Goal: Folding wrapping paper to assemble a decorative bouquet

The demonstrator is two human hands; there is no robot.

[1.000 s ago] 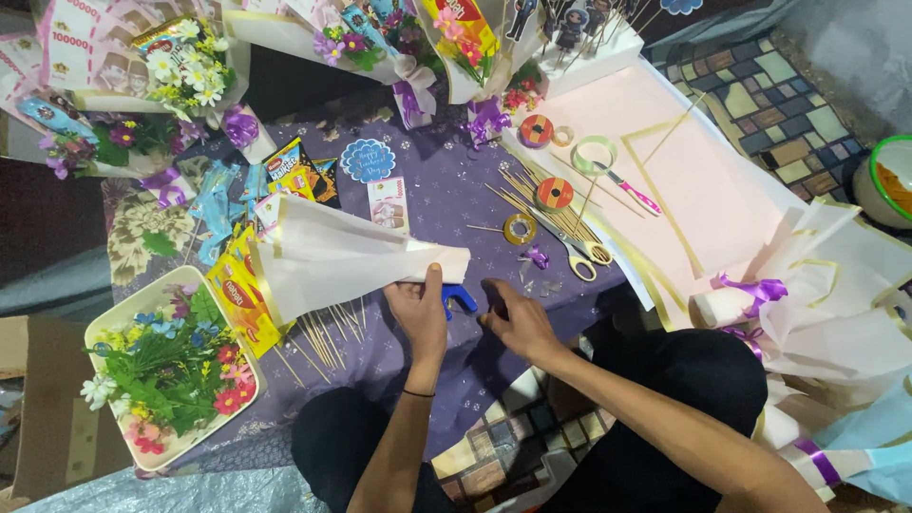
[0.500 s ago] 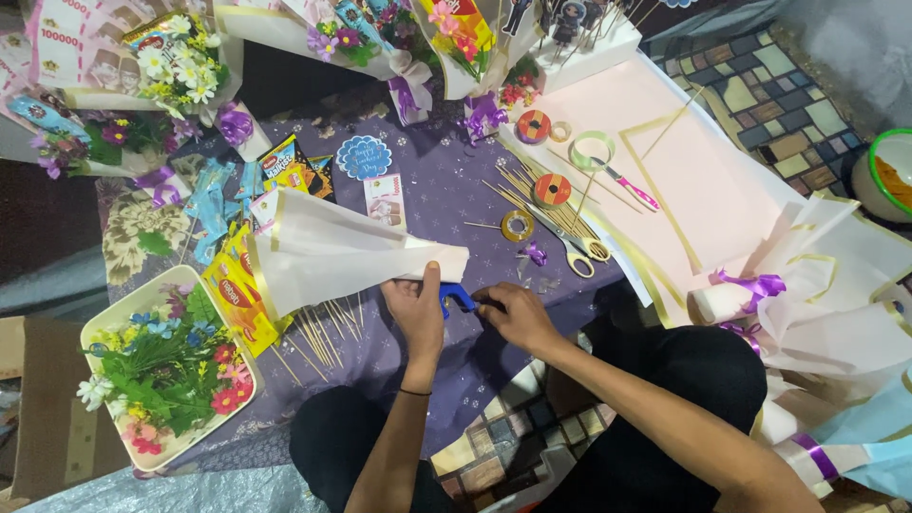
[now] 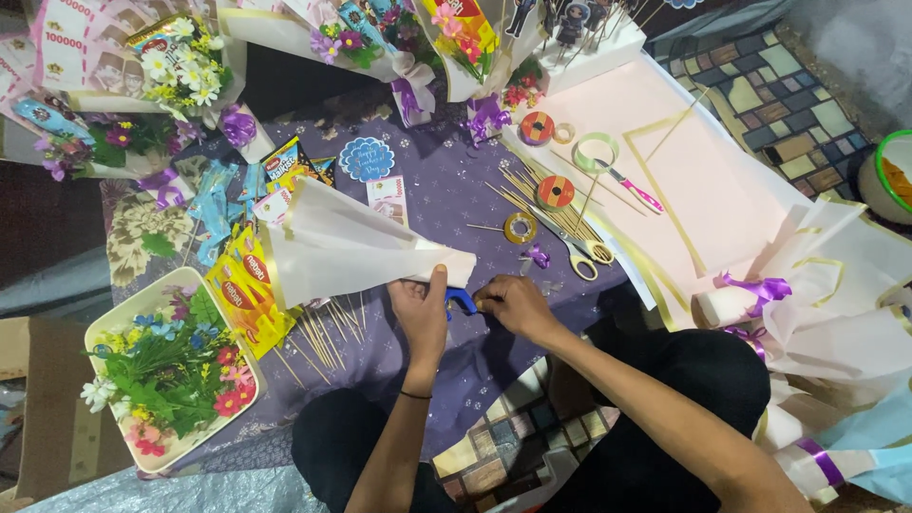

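White paper cone [image 3: 356, 245] lies on purple cloth [image 3: 446, 199], wide mouth toward yellow snack packets [image 3: 242, 290], narrow end at left hand [image 3: 421, 312]. Left fingers curled, pinching cone's narrow end. Right hand [image 3: 513, 304] fingers bent together, touching blue tape dispenser [image 3: 460, 300] between hands. Dispenser mostly hidden; exact right grip unclear. Wooden skewers [image 3: 323, 332] partly under cone.

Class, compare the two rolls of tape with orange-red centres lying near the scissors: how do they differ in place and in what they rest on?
The upper tape roll lies farther from the hands, at the pink paper's edge. The lower tape roll lies nearer the scissors, on top of the wooden skewers. Both are round, lie flat and have orange-red centres.
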